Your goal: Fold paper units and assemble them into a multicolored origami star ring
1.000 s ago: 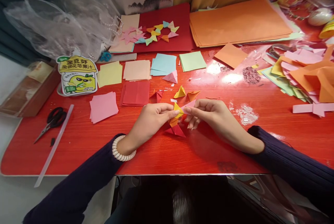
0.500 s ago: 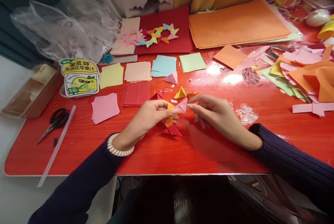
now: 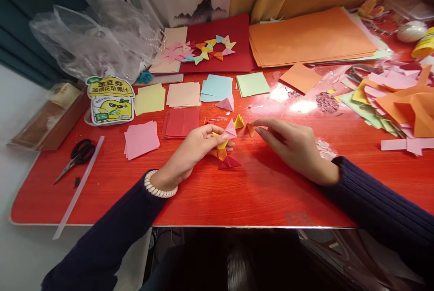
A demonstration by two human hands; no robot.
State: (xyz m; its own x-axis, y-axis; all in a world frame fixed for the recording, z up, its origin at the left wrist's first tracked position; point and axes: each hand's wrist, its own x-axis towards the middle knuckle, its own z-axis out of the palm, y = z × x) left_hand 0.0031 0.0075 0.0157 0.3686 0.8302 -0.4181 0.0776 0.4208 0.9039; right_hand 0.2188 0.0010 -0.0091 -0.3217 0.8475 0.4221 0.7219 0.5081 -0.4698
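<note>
My left hand (image 3: 194, 152) is closed, pinching a joined chain of folded paper pieces (image 3: 222, 152) in pink, yellow, orange and red just above the table. The pink piece sticks up past the fingertips; the red one hangs lowest. To the right, thumb and forefinger of my right hand (image 3: 294, 145) pinch a small folded orange paper piece (image 3: 250, 131), apart from the chain. Between and behind the hands stands a yellow folded piece (image 3: 239, 121). A pink folded piece (image 3: 226, 103) lies farther back, and a red one (image 3: 212, 121) is partly hidden by my left hand.
Stacks of square paper include red (image 3: 181, 123), pink (image 3: 141, 140) and blue (image 3: 216, 87). Black scissors (image 3: 79, 153) and a clear strip (image 3: 81, 182) lie left. Finished paper rings (image 3: 206, 50) rest at the back. Paper scraps (image 3: 403, 96) are heaped right; large orange sheets (image 3: 312, 38) lie behind.
My right hand has left the chain's pink piece, moved slightly right and taken hold of the orange folded piece. My left hand still grips the chain, its pink piece now pointing more upward.
</note>
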